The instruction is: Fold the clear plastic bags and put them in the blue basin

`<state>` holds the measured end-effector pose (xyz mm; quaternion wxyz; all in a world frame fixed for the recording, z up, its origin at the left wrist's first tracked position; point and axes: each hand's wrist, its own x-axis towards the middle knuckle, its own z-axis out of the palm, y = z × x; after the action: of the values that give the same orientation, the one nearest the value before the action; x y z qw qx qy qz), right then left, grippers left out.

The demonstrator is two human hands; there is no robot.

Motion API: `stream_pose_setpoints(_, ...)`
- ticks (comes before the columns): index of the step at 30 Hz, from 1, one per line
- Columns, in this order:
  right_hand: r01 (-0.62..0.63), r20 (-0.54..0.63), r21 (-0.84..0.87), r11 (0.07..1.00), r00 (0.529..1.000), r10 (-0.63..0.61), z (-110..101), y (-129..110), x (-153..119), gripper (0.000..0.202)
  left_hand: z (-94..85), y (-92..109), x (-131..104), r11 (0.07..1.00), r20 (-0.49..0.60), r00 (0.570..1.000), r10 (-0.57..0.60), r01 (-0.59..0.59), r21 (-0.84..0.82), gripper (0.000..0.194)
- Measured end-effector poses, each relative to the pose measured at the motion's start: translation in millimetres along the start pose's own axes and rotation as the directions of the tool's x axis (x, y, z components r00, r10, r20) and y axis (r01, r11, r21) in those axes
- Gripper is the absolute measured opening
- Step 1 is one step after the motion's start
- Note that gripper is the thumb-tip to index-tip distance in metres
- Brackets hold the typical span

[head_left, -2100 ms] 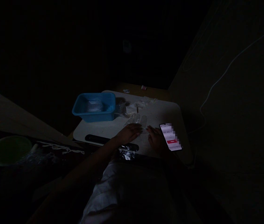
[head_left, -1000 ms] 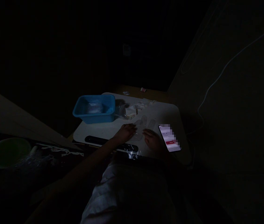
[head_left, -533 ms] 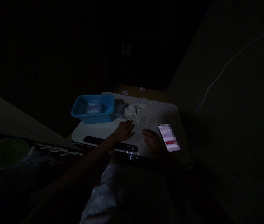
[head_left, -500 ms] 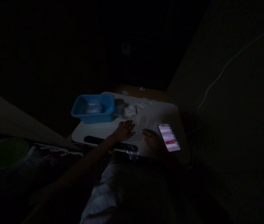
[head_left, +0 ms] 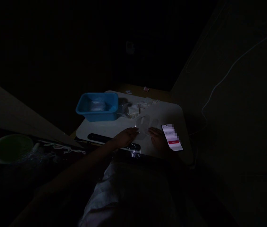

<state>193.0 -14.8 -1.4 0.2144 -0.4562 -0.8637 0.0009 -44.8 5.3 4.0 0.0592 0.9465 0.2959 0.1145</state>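
— Clear plastic piece, right between left grip and right grip, out on the counter. How far along?

— Partway, at a guess. Already spread out, finger-like lobes pointing away from both grips. Probably not finished, with both grips right at the sides; no telling the remainder in this dark.

— Holding on, or just touching?

— Can't tell, honestly. Both grips fairly stretched out, not curled; maybe a light pinch, maybe nothing.

— Anything around?

— Lit phone just right of the right grip, blue tub beyond and left of the left grip, crumpled white scraps ahead of both.
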Motion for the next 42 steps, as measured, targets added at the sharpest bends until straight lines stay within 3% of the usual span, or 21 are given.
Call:
stream_pose_setpoints(6,0.001,-0.003,-0.002,1.0,1.0,-0.001,-1,11,-13,0.041,0.1,-3,-1,0.994,0.025,0.994,-0.105,0.104,0.029,0.041)
stream_pose_setpoints(15,0.04,0.034,-0.008,0.999,0.999,-0.04,2,11,-19,0.04,-3.0,0,-7,0.999,0.001,0.999,0.037,-0.037,-0.012,0.035)
stream_pose_setpoints(26,-0.011,0.065,0.019,1.0,0.998,0.009,-5,6,-19,0.051,-10.4,2,-8,0.995,0.056,0.994,-0.092,0.09,0.036,0.054)
stream_pose_setpoints(29,-0.035,0.054,0.033,0.999,0.998,0.033,-6,5,-22,0.051,-17.0,5,-12,0.999,0.081,0.996,-0.04,0.04,-0.002,0.059)
stream_pose_setpoints(33,-0.039,0.039,0.049,0.998,0.999,0.037,-4,5,-23,0.051,-21.6,10,-24,0.993,0.128,0.987,0.1,-0.09,-0.075,0.08)
stream_pose_setpoints(36,-0.034,0.033,0.049,0.998,0.999,0.032,-2,6,-24,0.05,-19.1,14,-33,0.988,0.161,0.978,0.133,-0.119,-0.094,0.092)
stream_pose_setpoints(39,-0.031,0.036,0.05,0.998,0.999,0.029,-1,6,-24,0.051,-16.2,15,-33,0.989,0.164,0.978,0.126,-0.111,-0.099,0.094)
stream_pose_setpoints(42,-0.041,0.038,0.064,0.997,0.999,0.039,-2,6,-23,0.052,-16.8,14,-22,0.991,0.139,0.987,0.085,-0.069,-0.114,0.082)
